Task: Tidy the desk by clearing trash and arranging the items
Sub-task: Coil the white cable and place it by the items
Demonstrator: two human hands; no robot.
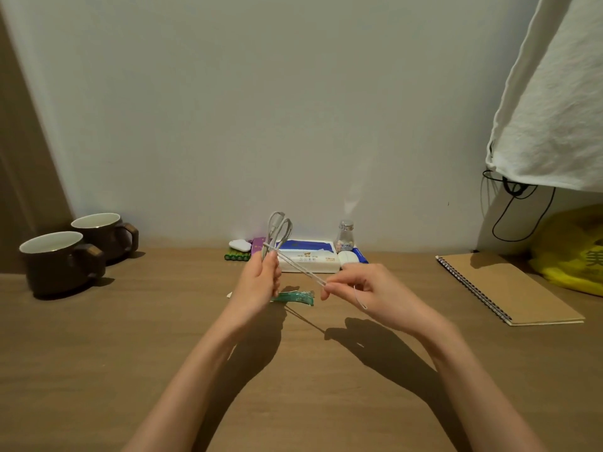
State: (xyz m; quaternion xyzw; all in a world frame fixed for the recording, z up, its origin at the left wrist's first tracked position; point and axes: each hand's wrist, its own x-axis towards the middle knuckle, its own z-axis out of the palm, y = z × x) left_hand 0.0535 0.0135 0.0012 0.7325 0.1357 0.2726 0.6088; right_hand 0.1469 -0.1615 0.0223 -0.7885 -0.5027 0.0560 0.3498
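Note:
My left hand (263, 279) grips a coiled white cable (279, 230), its loops sticking up above my fingers. A strand of the same cable runs taut down to my right hand (365, 290), which pinches it between thumb and fingertips; the loose end hangs over my right palm. Both hands hover above the middle of the wooden desk (163, 337). A crumpled green wrapper (295, 296) lies on the desk just below and between my hands.
Two dark mugs (62, 261) stand at the left. By the wall lie a tissue pack (308, 257), green batteries (236, 256), a small white case (240, 245) and a small bottle (345, 237). A spiral notebook (509, 288) and a yellow bag (574, 252) are at the right.

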